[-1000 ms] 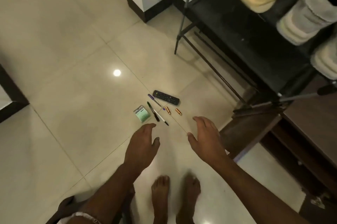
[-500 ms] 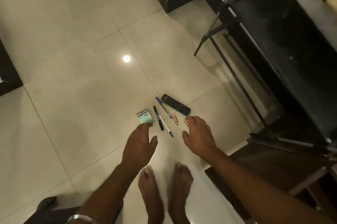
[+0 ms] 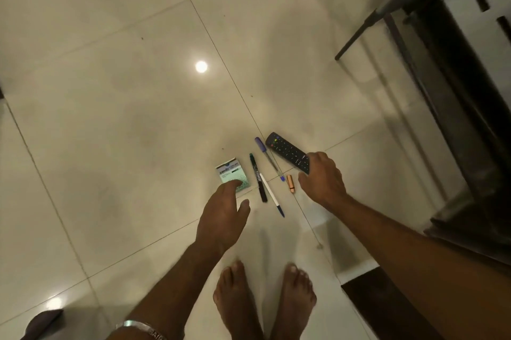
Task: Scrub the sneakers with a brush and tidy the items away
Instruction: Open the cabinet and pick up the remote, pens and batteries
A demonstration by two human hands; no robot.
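On floor, head view: left hand [image 3: 221,218] fingers relaxed, holding nothing, fingertip reaching small green box [image 3: 231,177]. Right hand [image 3: 322,182] over remote [image 3: 287,152] end; grip unclear. Pens [image 3: 258,177], battery [image 3: 290,183] lie between. Tidying seems barely started; no sneakers or brush visible. Glossy cream tiles [image 3: 124,118], dark rack [image 3: 456,63] at right.

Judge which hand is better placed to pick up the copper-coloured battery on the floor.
Right. The right hand hovers just beside the battery, thumb nearest it. The left hand reaches over the green box, with two pens lying between it and the battery.
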